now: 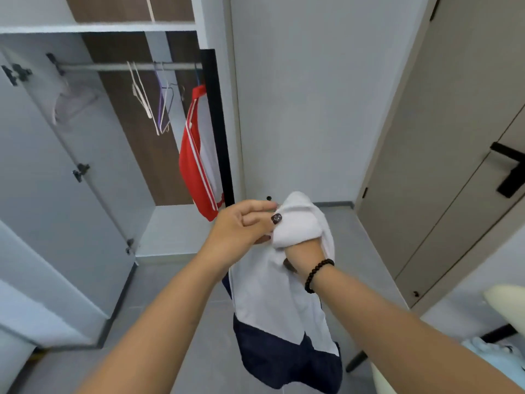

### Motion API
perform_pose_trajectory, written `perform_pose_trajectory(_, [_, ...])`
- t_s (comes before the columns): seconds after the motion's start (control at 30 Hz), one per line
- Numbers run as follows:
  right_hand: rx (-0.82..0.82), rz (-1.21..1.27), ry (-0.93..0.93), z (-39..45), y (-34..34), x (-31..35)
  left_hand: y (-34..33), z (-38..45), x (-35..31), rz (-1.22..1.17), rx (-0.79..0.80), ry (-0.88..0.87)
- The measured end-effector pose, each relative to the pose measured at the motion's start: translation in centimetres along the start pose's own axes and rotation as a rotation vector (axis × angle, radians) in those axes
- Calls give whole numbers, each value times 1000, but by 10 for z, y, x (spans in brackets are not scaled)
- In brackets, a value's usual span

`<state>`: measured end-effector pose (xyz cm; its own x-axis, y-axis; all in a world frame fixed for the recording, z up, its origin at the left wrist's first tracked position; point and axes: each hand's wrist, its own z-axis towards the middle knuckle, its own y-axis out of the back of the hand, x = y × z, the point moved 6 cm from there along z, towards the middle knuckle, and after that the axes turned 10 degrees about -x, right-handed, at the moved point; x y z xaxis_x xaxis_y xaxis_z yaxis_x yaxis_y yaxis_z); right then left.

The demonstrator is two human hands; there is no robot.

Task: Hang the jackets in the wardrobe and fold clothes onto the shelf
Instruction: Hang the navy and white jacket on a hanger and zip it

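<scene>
From my head camera, my right hand [305,253] is buried inside the white top of the jacket [272,302], so I cannot tell how its fingers lie. My left hand [241,226] pinches the same white cloth beside it. The jacket hangs straight down in front of me, long axis running 12 to 6 o'clock, navy hem lowest. At 10 o'clock the wardrobe [71,143] stands open, its rail [113,66] carrying bare hangers [142,100] (and a red jacket [196,155] hung at the right end).
</scene>
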<state>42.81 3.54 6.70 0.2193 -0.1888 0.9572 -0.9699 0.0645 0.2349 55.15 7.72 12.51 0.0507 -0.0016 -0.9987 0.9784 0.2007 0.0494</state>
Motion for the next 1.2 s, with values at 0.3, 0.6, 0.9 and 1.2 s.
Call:
perform_pose_trajectory(0.3, [-74, 338, -32, 9, -65, 64, 132, 0, 79, 86, -481, 87])
perform_pose_trajectory(0.6, [-119, 658, 84, 7, -165, 131, 233, 6, 178, 50, -159, 585])
perform_pose_trajectory(0.9, [-252, 621, 51, 26, -231, 123, 354, 93, 114, 83, -332, 243])
perform_pose_trajectory(1.2, [90, 332, -349, 47, -319, 43, 408, 193, 15, 197, -354, 19])
